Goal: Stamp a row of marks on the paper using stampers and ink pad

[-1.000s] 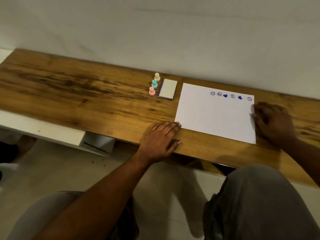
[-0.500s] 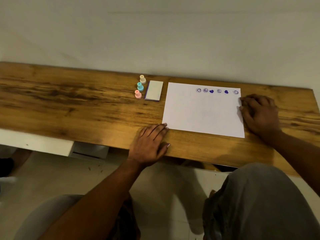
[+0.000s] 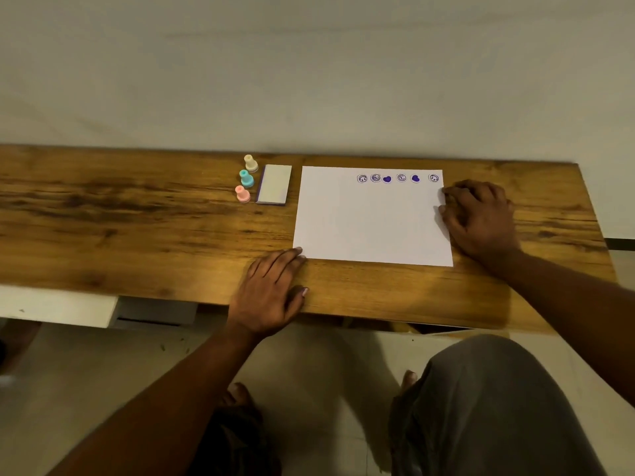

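The left hand (image 3: 271, 293) is being laid flat on the bench (image 3: 137, 228), fingers spread and empty, fingertips touching the paper (image 3: 371, 221) at its near left corner. The right hand (image 3: 479, 218) is being rested palm-down, loosely curled and empty, against the paper's right edge. A row of marks (image 3: 395, 178) is lying along the far edge.

Wooden table (image 3: 137, 214), pale wall (image 3: 309, 70)

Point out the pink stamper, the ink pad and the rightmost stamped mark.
pink stamper (image 3: 243, 194): head view, on its body.
ink pad (image 3: 275, 183): head view, middle of its closed lid.
rightmost stamped mark (image 3: 433, 177): head view, centre of the round mark.
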`<act>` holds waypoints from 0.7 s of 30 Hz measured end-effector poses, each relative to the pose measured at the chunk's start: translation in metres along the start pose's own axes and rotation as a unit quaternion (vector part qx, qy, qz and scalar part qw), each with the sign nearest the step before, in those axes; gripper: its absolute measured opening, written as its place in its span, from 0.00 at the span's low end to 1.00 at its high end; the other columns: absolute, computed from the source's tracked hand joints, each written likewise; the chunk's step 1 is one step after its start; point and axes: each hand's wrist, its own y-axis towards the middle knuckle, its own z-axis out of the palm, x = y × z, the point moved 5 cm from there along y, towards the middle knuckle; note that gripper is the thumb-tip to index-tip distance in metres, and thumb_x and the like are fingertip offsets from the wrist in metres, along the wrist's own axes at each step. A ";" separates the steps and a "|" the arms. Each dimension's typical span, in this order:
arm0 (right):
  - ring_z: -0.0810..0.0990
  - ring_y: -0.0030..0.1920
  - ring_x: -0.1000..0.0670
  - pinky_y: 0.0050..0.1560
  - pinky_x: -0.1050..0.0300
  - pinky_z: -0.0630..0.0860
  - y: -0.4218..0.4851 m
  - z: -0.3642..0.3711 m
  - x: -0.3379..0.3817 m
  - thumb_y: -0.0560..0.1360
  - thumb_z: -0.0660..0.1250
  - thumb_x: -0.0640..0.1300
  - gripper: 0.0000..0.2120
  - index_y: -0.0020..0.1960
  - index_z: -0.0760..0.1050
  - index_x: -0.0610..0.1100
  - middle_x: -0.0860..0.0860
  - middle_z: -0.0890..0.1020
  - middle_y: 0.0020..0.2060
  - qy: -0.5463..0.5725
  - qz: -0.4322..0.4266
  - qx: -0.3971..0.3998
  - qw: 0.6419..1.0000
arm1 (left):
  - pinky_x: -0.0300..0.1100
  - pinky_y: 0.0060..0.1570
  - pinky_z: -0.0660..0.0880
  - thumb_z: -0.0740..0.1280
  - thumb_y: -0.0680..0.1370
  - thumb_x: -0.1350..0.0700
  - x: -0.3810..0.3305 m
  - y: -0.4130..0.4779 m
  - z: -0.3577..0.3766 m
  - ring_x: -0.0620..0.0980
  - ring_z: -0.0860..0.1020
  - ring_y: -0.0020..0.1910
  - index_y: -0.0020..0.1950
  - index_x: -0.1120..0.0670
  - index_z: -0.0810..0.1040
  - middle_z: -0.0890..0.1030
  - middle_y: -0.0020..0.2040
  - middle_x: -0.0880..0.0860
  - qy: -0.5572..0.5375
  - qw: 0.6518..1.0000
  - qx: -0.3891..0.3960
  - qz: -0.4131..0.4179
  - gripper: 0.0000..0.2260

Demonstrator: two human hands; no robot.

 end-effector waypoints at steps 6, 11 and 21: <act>0.70 0.68 0.39 0.59 0.38 0.73 0.001 0.004 -0.004 0.80 0.60 0.63 0.28 0.74 0.69 0.49 0.46 0.75 0.69 -0.018 0.013 0.005 1.000 | 0.56 0.73 0.68 0.57 0.84 0.39 0.002 0.001 0.002 0.54 0.70 0.76 0.79 0.53 0.68 0.68 0.80 0.53 -0.006 1.000 0.001 -0.014 0.28; 0.69 0.70 0.40 0.60 0.38 0.72 0.000 0.004 -0.004 0.80 0.57 0.65 0.31 0.76 0.66 0.46 0.45 0.73 0.70 -0.031 0.023 0.021 0.999 | 0.51 0.73 0.65 0.57 0.84 0.37 0.001 0.002 0.004 0.54 0.69 0.77 0.81 0.53 0.66 0.64 0.82 0.53 -0.024 1.000 0.007 -0.013 0.29; 0.70 0.71 0.36 0.67 0.37 0.72 0.005 -0.044 0.027 0.79 0.61 0.66 0.37 0.76 0.68 0.39 0.40 0.75 0.70 0.027 0.097 0.130 0.986 | 0.54 0.75 0.66 0.58 0.84 0.36 -0.009 0.015 -0.041 0.53 0.66 0.80 0.82 0.51 0.65 0.60 0.85 0.52 -0.029 0.995 0.079 -0.044 0.30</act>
